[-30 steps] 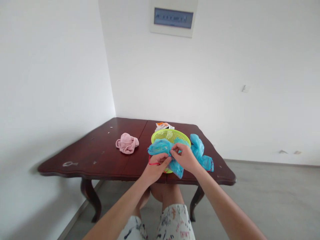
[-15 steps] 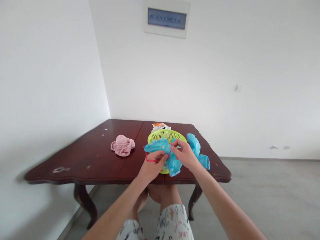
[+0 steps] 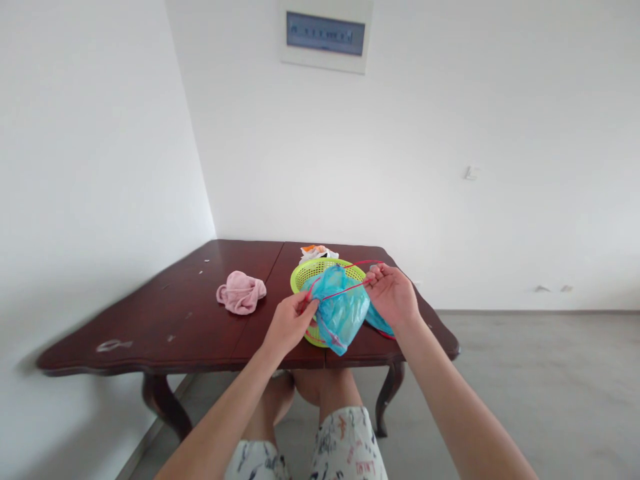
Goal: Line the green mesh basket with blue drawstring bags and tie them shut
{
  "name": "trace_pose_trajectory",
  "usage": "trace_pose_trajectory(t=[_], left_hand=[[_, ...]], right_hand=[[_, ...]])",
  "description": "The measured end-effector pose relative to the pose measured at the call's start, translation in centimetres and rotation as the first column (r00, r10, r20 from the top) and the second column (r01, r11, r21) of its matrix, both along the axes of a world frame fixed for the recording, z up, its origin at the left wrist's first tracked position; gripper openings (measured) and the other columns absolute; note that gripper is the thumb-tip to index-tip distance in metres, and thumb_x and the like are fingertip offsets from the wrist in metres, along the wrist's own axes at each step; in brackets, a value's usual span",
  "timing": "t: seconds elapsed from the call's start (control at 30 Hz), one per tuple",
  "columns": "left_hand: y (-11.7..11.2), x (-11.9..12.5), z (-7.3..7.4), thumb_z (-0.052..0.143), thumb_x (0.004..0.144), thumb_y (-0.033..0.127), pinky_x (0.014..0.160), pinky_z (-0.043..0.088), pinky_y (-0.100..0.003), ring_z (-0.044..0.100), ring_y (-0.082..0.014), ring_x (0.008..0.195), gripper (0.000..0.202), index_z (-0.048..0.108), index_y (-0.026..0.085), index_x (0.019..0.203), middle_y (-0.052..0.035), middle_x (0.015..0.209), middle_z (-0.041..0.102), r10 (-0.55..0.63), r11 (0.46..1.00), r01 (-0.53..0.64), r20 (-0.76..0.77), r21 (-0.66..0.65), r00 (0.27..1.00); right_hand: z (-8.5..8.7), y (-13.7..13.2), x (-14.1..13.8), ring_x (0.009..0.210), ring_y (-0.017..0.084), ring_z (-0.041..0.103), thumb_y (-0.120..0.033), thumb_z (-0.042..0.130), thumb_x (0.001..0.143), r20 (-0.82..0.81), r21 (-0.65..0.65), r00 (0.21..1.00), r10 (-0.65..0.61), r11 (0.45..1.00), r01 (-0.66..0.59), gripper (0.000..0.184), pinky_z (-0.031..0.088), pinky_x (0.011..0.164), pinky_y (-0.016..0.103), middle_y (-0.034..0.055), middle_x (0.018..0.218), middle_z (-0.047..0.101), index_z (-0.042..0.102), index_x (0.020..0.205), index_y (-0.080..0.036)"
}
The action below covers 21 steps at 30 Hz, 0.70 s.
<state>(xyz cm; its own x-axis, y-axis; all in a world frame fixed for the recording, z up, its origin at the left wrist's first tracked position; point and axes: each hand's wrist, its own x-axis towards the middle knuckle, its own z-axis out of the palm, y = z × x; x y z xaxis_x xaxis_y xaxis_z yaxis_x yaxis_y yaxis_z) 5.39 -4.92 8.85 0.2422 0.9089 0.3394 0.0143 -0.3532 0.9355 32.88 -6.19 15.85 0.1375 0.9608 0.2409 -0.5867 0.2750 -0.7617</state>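
Note:
A thin blue plastic bag (image 3: 347, 310) with a red drawstring (image 3: 345, 291) hangs between my hands, in front of and over a yellow-green plastic basket (image 3: 300, 272). My left hand (image 3: 291, 320) pinches the bag's edge and drawstring at its left side. My right hand (image 3: 393, 293), palm turned toward me and fingers curled, has the red drawstring pulled out to the right in a taut loop. More blue plastic (image 3: 379, 321) lies on the table behind my right hand, partly hidden by it.
A pink cloth (image 3: 241, 293) lies crumpled on the dark wooden table (image 3: 190, 320), left of the basket. Behind the basket sits a white and orange plastic bundle (image 3: 317, 253). Walls stand behind the table and to its left.
My right hand has moved right, drawing the red drawstring out into a long loop. The blue bag has spread and turned between my hands, and my left hand has shifted slightly left.

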Motion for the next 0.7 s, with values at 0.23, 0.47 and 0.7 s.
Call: trace_pose_trajectory(t=[0.23,0.47,0.7], left_hand=[[1.9,-2.0,2.5,0.085,0.100,0.065,0.048,0.048,-0.024,0.062,-0.0131,0.050,0.046,0.081,0.020,0.102,-0.0005,0.081,0.073,0.032,0.999,-0.036,0.098,0.040,0.995],[4.9,-5.3,6.6,0.084,0.104,0.036,0.053,0.057,-0.019,0.041,-0.0068,0.044,0.023,0.072,0.018,0.095,0.0120,0.059,0.044,0.021,0.951,0.140,0.509,-0.276,0.861],[7.9,-7.5,7.4,0.063,0.118,0.016,0.074,0.070,-0.025,0.055,-0.0062,0.046,0.022,0.065,0.018,0.096,0.0129,0.057,0.050,0.066,0.892,0.341,0.832,-0.297,0.551]], right_hand=[[1.1,-0.9,1.8,0.067,0.017,0.047,-0.032,0.085,0.087,-0.023,0.018,1.000,-0.011,1.000,0.011,0.022,0.059,0.073,0.033,-0.0052,0.075,0.046,0.065,0.094,-0.028],[1.2,-0.9,4.8,0.059,0.015,0.024,-0.038,0.089,0.087,0.148,-0.056,0.987,0.069,0.997,-0.061,0.032,0.045,0.062,0.031,-0.0100,0.070,0.028,0.059,0.093,-0.028],[-0.4,-0.1,7.2,0.058,0.014,0.031,-0.036,0.093,0.083,0.059,-0.071,0.997,0.050,0.996,-0.046,0.038,0.052,0.066,0.034,-0.0102,0.068,0.030,0.055,0.086,-0.028]])
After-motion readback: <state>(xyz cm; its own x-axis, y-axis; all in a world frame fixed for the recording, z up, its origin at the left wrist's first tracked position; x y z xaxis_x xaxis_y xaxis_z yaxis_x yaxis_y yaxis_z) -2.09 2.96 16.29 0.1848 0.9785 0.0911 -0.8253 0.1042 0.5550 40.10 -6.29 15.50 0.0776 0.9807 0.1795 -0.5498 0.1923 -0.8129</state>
